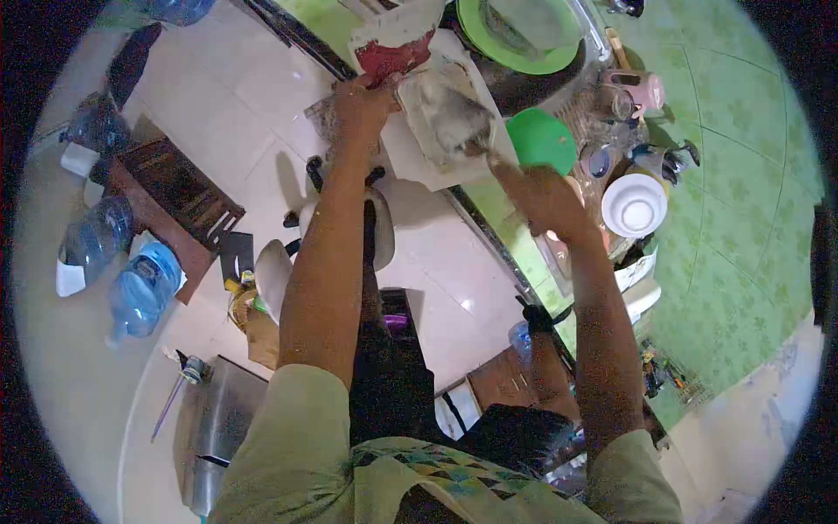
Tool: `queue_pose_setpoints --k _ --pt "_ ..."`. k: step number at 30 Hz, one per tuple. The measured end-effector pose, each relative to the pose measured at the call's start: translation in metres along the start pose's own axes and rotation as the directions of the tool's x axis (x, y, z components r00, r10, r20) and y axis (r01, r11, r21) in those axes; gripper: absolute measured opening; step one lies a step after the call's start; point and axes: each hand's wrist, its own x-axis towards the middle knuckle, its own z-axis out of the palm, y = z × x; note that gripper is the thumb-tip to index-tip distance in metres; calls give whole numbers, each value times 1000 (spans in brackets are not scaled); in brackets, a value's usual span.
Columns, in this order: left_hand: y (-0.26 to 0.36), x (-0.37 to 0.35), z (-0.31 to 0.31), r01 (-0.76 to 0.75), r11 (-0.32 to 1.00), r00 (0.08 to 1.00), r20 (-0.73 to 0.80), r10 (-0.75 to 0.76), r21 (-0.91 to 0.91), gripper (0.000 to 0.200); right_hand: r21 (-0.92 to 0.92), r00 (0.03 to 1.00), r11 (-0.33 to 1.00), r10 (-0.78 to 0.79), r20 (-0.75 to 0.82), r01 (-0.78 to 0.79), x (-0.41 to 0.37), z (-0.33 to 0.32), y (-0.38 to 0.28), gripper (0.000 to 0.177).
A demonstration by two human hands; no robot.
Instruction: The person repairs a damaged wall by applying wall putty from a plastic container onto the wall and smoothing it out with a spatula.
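My right hand is closed around the handle of a tool whose pale, wide end is blurred by motion. That end lies over a shallow, off-white rectangular container with whitish smears inside. A larger white sheet or board shows around the container. At its left edge, my left hand is closed on something beside the container, with the fingertips partly hidden. Just above that hand is a red patch on a whitish piece. Near my right hand sits a green round plate or lid.
A green basin stands by the sink at the top. Right of it are a pink mug, glasses and a white bowl on the green tiled counter. Large plastic bottles, a brown rack and a chair stand left.
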Motion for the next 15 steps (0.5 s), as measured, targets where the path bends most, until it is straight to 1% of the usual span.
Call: queue_pose_setpoints --k 1,2,4,5,6,7,8,9,10,11,12,13,14,15 --pt "9 -3 2 -2 988 1000 -4 2 156 27 -433 950 851 -311 39 297 8 -8 -12 60" --pt "12 -4 3 -4 951 1000 -7 7 309 27 -430 950 853 -311 39 297 12 -13 -20 60" --pt "7 -1 -2 -6 952 1000 6 4 305 26 -562 962 794 -271 11 230 19 -18 -40 66" --pt "3 0 -3 -6 955 1000 21 0 295 26 -328 997 942 76 1 -72 21 -17 -50 69" --pt "1 1 -3 -6 956 1000 18 0 294 26 -330 997 941 76 3 -71 29 -15 -39 69" --pt "-1 1 -1 -20 968 1000 5 19 249 24 -376 999 925 -42 24 47 40 -10 -18 70" --pt "-2 1 1 -33 979 999 -10 36 203 23 -418 986 894 -156 52 164 40 -8 -17 70" --pt "-1 1 2 -35 978 999 -13 38 205 23 -391 979 904 -199 -32 172 30 -3 -11 69" --pt "0 -1 2 -46 965 998 -25 54 260 22 -388 979 905 -202 -27 176 29 -7 -10 69" --pt "2 -3 2 -56 948 997 -34 70 314 22 -462 979 864 -191 69 201 25 -13 -8 67" --pt "-1 -1 1 -59 947 997 -31 73 316 22 -532 973 815 -171 157 229 15 -20 -23 66" --pt "-4 2 2 -40 917 996 -59 69 398 22 -484 987 872 -3 161 81 1 -30 -37 62" --pt "-5 4 2 -18 879 994 -90 69 476 23 -483 987 872 -8 159 85 2 -32 -32 62" --pt "1 1 0 -52 838 994 -52 95 544 24 -620 964 739 -214 155 264 4 -30 -24 63"
